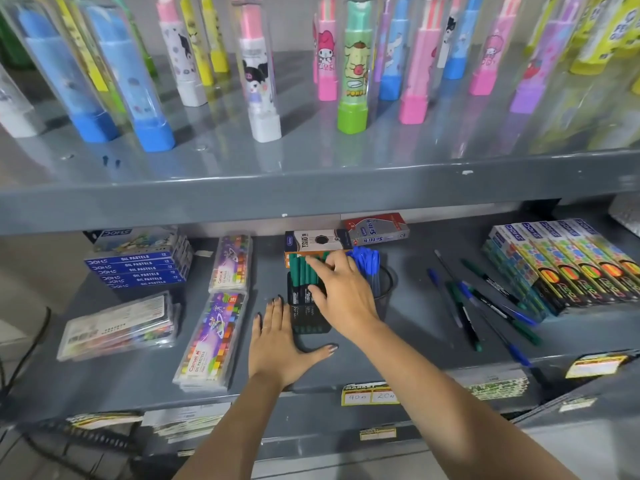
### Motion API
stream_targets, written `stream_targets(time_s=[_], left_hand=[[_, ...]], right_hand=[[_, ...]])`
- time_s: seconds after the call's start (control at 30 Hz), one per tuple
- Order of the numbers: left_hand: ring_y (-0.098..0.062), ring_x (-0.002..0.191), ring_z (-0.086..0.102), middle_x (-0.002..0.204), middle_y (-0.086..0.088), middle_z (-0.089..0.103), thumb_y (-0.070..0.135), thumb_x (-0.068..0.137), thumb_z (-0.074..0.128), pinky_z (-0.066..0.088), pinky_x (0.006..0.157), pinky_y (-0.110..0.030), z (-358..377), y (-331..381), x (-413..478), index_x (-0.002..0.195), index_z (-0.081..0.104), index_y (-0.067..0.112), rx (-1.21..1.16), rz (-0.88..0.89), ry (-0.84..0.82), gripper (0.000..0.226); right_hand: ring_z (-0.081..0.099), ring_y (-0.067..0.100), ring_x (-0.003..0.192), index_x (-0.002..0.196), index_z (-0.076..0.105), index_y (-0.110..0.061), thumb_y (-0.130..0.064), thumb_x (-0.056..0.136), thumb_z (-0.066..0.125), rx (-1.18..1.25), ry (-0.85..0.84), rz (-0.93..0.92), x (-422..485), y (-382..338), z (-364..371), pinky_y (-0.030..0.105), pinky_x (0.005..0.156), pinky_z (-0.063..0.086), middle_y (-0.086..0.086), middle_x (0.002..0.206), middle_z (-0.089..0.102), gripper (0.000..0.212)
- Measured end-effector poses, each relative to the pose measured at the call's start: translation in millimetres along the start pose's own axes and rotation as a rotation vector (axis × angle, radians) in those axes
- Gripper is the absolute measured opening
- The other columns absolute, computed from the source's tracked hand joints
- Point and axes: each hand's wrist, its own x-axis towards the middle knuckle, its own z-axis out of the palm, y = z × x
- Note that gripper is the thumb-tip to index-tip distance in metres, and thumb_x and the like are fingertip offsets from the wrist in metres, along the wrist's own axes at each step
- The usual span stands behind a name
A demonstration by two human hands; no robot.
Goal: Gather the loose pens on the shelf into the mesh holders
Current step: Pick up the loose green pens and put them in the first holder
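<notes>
Resting flat and empty on the shelf [408, 327], the left hand [282, 344] touches the green-pen mesh holder [306, 306]; the right hand [343, 292], fingers spread, presses its green pens [303, 270], gripping none.

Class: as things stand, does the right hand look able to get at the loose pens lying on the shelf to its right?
Probably yes. The right hand rests on the green pens in the mesh holder; the shelf between it and the loose pens is bare.
</notes>
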Motion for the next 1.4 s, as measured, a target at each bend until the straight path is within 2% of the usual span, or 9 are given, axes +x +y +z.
stream_targets(time_s=[0.17, 0.3, 0.43, 0.63, 0.83, 0.9, 1.0, 1.17, 1.4], left_hand=[[-0.017, 0.156, -0.009, 0.171, -0.005, -0.001, 0.109, 0.058, 0.020, -0.009, 0.127, -0.042, 0, -1, 0, 0.162, 0.001, 0.015, 0.003, 0.006, 0.008, 0.142], [-0.019, 0.157, -0.007, 0.171, -0.005, 0.000, 0.109, 0.059, 0.022, -0.008, 0.127, -0.042, -1, 0, 0, 0.162, 0.003, 0.015, 0.014, 0.014, 0.016, 0.140], [-0.020, 0.157, -0.007, 0.171, -0.006, 0.000, 0.109, 0.060, 0.022, -0.008, 0.126, -0.043, -2, 1, -1, 0.162, 0.002, 0.015, 0.019, 0.017, 0.012, 0.140], [-0.020, 0.157, -0.006, 0.171, -0.006, 0.001, 0.109, 0.059, 0.021, -0.006, 0.127, -0.044, 0, 1, 0, 0.162, 0.002, 0.016, 0.017, 0.012, 0.018, 0.140], [-0.020, 0.157, -0.006, 0.171, -0.005, 0.000, 0.109, 0.058, 0.019, -0.006, 0.127, -0.044, 0, -1, 0, 0.162, 0.001, 0.017, 0.012, 0.016, 0.016, 0.141], [-0.020, 0.157, -0.007, 0.171, -0.005, -0.001, 0.109, 0.058, 0.019, -0.008, 0.126, -0.043, -1, 0, 0, 0.162, 0.001, 0.016, 0.009, 0.014, 0.013, 0.141], [-0.019, 0.157, -0.007, 0.171, -0.005, 0.000, 0.109, 0.058, 0.020, -0.007, 0.127, -0.043, -1, 0, 0, 0.162, 0.002, 0.016, 0.011, 0.013, 0.019, 0.141], [-0.018, 0.157, -0.008, 0.171, -0.004, -0.001, 0.109, 0.058, 0.023, -0.009, 0.126, -0.041, -2, 1, -1, 0.162, 0.001, 0.016, 0.006, 0.007, 0.008, 0.141], [-0.018, 0.156, -0.010, 0.171, -0.004, -0.003, 0.109, 0.059, 0.022, -0.008, 0.127, -0.042, -2, 1, -2, 0.162, -0.001, 0.015, 0.010, -0.004, -0.002, 0.141]], right_hand=[[0.049, 0.024, 0.104, 0.142, 0.035, -0.025, -0.039, 0.092, 0.049, -0.002, 0.049, 0.085, -1, 19, -18, 0.038, 0.077, 0.052, 0.008, 0.116, 0.047, 0.054], [0.063, 0.036, 0.093, 0.113, 0.062, -0.007, -0.017, 0.093, 0.048, 0.004, 0.187, 0.482, -16, 85, -42, 0.038, 0.072, 0.051, 0.019, 0.105, 0.064, 0.027], [0.063, 0.041, 0.095, 0.119, 0.051, -0.001, -0.003, 0.085, 0.051, -0.061, 0.009, 0.822, -42, 144, -58, 0.044, 0.074, 0.053, 0.025, 0.105, 0.064, 0.034], [0.060, 0.041, 0.100, 0.120, 0.049, -0.004, 0.002, 0.084, 0.054, -0.184, -0.177, 0.870, -65, 166, -49, 0.044, 0.072, 0.051, 0.022, 0.109, 0.062, 0.036], [0.062, 0.042, 0.092, 0.115, 0.051, -0.003, -0.003, 0.082, 0.060, -0.087, -0.045, 0.925, -60, 161, -70, 0.042, 0.068, 0.050, 0.023, 0.102, 0.064, 0.035], [0.062, 0.041, 0.094, 0.128, 0.044, -0.009, -0.006, 0.079, 0.064, 0.100, 0.136, 0.899, -52, 151, -89, 0.042, 0.073, 0.049, 0.023, 0.104, 0.065, 0.052], [0.064, 0.024, 0.089, 0.139, 0.037, -0.026, -0.001, 0.076, 0.066, 0.485, 0.330, 0.741, -27, 111, -112, 0.034, 0.082, 0.052, 0.003, 0.093, 0.068, 0.074], [0.064, 0.004, 0.053, 0.108, 0.047, -0.030, -0.003, 0.076, 0.067, 0.748, 0.327, 0.460, 6, 29, -102, 0.019, 0.052, 0.051, -0.003, 0.074, 0.070, 0.047], [0.068, 0.014, 0.075, 0.136, 0.042, -0.033, -0.019, 0.088, 0.062, 0.458, 0.118, 0.210, 11, -14, -37, 0.032, 0.072, 0.058, -0.003, 0.094, 0.071, 0.054]])
